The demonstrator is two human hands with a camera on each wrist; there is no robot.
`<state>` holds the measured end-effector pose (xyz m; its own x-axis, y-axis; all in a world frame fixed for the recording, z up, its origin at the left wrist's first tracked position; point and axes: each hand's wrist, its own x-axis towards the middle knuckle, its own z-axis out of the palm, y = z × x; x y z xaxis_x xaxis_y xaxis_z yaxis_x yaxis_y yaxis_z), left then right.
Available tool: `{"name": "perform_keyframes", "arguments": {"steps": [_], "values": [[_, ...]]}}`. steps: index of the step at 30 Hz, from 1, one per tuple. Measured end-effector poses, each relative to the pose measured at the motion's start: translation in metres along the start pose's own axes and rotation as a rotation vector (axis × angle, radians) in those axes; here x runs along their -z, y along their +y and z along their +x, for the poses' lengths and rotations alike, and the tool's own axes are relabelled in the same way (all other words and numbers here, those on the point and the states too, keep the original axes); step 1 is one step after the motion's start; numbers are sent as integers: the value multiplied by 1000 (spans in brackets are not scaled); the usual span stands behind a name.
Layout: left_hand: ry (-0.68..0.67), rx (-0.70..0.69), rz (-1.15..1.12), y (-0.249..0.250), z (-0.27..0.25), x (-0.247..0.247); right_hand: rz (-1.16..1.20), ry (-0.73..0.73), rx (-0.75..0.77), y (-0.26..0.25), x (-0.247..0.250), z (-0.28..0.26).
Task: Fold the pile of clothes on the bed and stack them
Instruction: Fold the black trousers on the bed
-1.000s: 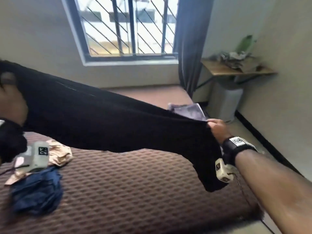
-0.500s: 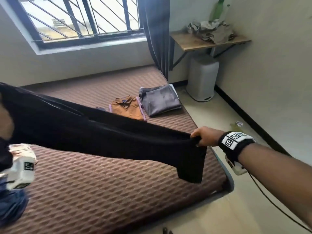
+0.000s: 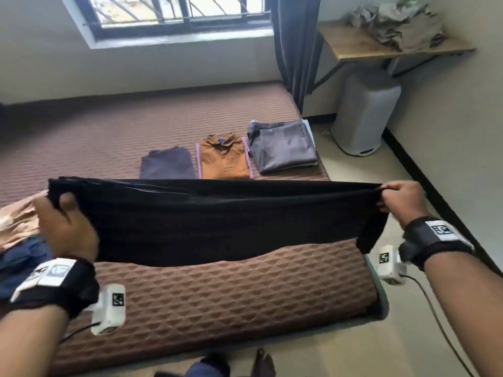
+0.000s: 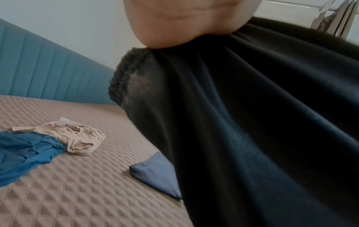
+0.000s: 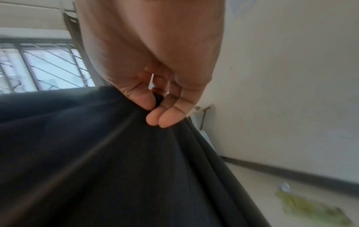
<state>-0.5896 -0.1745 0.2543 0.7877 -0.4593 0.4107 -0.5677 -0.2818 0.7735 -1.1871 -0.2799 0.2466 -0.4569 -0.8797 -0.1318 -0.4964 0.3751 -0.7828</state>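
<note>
We've got the black garment [image 3: 217, 224] stretched mid-frame — left hand [image 3: 65, 227] and right hand [image 3: 400, 202] both gripping its ends — slack could skew our fold.

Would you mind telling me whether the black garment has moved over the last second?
Yes. The black garment has come down toward the mattress; its top edge was tilted and is now level.

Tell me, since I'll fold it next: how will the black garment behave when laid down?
Probably floppy: the black garment sags between the left hand and right hand. Likely light, since the fingers merely pinch it.
</note>
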Motion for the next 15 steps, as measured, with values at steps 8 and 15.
{"name": "perform_keyframes", "arguments": {"steps": [8, 15], "values": [[-238, 114, 269, -65, 36, -28, -400, -302, 145, -86, -72, 39], [-574, 69, 519, -114, 64, -94, -713, -766, 212, -58, -214, 0]]}}
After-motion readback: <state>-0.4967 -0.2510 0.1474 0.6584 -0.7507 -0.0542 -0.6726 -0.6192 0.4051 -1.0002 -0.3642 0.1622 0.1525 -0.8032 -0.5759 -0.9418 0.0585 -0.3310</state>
